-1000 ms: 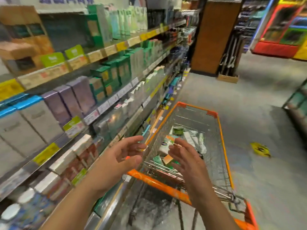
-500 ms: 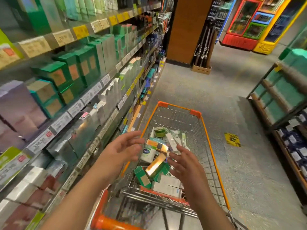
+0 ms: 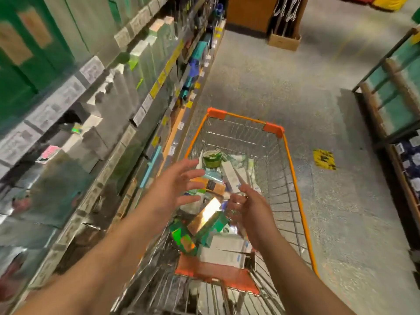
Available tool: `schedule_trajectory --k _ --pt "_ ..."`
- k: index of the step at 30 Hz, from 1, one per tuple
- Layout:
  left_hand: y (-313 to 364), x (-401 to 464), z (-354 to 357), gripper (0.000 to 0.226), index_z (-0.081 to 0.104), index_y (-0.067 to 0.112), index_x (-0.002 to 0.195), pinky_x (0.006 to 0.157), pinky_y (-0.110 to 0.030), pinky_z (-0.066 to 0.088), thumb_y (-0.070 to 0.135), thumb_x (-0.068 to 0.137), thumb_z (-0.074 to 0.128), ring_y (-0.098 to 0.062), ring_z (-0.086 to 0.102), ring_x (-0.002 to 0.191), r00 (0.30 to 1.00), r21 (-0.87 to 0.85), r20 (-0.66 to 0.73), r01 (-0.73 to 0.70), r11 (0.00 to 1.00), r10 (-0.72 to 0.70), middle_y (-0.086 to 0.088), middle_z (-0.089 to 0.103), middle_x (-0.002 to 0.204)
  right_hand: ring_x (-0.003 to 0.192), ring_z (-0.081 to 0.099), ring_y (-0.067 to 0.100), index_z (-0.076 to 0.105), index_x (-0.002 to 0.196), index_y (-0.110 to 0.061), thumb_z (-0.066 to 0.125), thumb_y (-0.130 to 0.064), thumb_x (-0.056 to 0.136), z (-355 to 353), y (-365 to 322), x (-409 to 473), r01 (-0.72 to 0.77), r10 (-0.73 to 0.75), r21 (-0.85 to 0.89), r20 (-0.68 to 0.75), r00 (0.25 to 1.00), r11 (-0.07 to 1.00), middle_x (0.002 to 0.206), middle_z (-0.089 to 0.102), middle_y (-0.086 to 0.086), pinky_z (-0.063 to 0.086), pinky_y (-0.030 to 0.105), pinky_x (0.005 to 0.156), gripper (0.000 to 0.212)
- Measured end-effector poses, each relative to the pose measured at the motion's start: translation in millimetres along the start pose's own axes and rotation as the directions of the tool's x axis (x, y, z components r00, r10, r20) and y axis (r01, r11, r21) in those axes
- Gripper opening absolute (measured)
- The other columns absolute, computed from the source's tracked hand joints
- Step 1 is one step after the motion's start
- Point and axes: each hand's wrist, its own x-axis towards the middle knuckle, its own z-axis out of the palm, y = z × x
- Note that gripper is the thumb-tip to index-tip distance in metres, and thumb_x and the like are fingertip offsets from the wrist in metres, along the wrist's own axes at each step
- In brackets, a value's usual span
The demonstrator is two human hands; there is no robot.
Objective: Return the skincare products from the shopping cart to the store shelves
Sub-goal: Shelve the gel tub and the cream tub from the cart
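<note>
Left hand (image 3: 175, 189) and right hand (image 3: 248, 209): empty, fingers spread, above shopping cart (image 3: 295, 178). Skincare products (image 3: 211, 221): heaped loose directly beneath both hands; store shelves (image 3: 136, 114) beyond left hand. Risk: boxes sliding or toppling if pulled from mid-heap.

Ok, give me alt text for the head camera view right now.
Two empty hands, left hand and right hand, reach open over an orange-rimmed shopping cart of skincare boxes, with stocked store shelves on the left.
</note>
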Motion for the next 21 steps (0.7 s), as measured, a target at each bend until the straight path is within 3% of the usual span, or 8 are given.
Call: schedule_trajectory --k 3,6,8,10,14,18,20,21 --pt "-19.1 48.1 18.2 0.053 0.066 0.022 0.131 0.087 -0.046 0.056 0.059 0.096 0.051 -0.028 0.068 0.111 0.995 -0.059 -0.048 0.084 0.995 -0.087 -0.002 0.074 0.123 0.087 0.066 0.031 0.066 0.114 -0.020 0.062 -0.037 0.098 0.3 11.1 68.4 -0.109 0.109 0.010 0.021 0.994 0.994 0.104 0.075 0.010 0.048 0.041 0.078 0.023" --pt "-41.9 94.5 31.4 0.056 0.065 0.022 0.131 0.091 -0.048 0.057 0.061 0.097 0.044 -0.030 0.067 0.116 0.982 -0.112 -0.096 0.154 0.982 -0.165 -0.001 0.073 0.126 0.088 0.068 0.027 0.068 0.110 -0.021 0.058 -0.039 0.101 5.2 25.6 138.8 -0.177 0.177 0.014 0.005 0.984 0.984 0.108 0.074 0.009 0.053 0.038 0.076 0.022" --pt "-54.5 120.9 37.8 0.055 0.066 0.024 0.130 0.099 -0.051 0.054 0.062 0.097 0.043 -0.029 0.066 0.118 0.971 -0.128 -0.127 0.184 0.975 -0.200 0.000 0.072 0.126 0.082 0.071 0.025 0.069 0.119 -0.015 0.060 -0.045 0.097 9.8 38.8 186.3 -0.193 0.193 -0.006 0.020 0.981 0.981 0.099 0.075 0.007 0.055 0.034 0.068 0.039" --pt "-65.9 143.7 41.9 0.053 0.064 0.026 0.132 0.097 -0.048 0.055 0.060 0.100 0.040 -0.026 0.068 0.117 0.964 -0.105 -0.163 0.197 0.975 -0.213 0.001 0.071 0.127 0.070 0.067 0.021 0.067 0.122 -0.009 0.060 -0.044 0.098 14.6 47.7 229.8 -0.200 0.201 -0.025 0.028 0.979 0.979 0.086 0.072 0.003 0.050 0.029 0.059 0.043" --pt "-91.5 179.0 40.1 0.055 0.063 0.025 0.135 0.093 -0.047 0.056 0.061 0.098 0.045 -0.024 0.071 0.113 0.947 -0.105 -0.214 0.220 0.970 -0.238 0.000 0.072 0.127 0.069 0.061 0.021 0.063 0.114 -0.008 0.067 -0.037 0.094 30.9 51.6 307.3 -0.182 0.181 -0.019 -0.005 0.983 0.983 0.091 0.066 0.010 0.049 0.036 0.067 0.036" --pt "-111.8 202.3 36.4 0.063 0.067 0.022 0.130 0.093 -0.048 0.057 0.063 0.083 0.056 -0.026 0.072 0.110 0.918 -0.173 -0.249 0.270 0.947 -0.307 -0.002 0.075 0.122 0.046 0.049 0.016 0.061 0.080 -0.013 0.071 -0.038 0.088 55.4 60.9 361.3 -0.172 0.169 -0.078 -0.040 0.985 0.982 0.060 0.053 0.001 0.041 0.030 0.048 0.028" --pt "-118.1 209.7 35.2 0.054 0.068 0.021 0.127 0.095 -0.048 0.056 0.059 0.094 0.051 -0.027 0.072 0.110 0.898 -0.221 -0.278 0.286 0.932 -0.341 -0.003 0.076 0.119 0.053 0.054 0.023 0.063 0.083 -0.011 0.071 -0.044 0.081 71.2 65.3 381.6 -0.148 0.133 -0.148 -0.101 0.986 0.978 0.068 0.060 0.006 0.045 0.034 0.051 0.034" --pt "-121.7 212.4 34.2 0.051 0.069 0.020 0.125 0.096 -0.048 0.056 0.058 0.097 0.048 -0.028 0.072 0.110 0.887 -0.243 -0.288 0.297 0.923 -0.361 -0.003 0.076 0.119 0.064 0.062 0.029 0.066 0.091 -0.008 0.070 -0.052 0.072 79.1 71.6 397.5 -0.136 0.114 -0.203 -0.118 0.986 0.970 0.080 0.067 0.010 0.053 0.039 0.058 0.049"
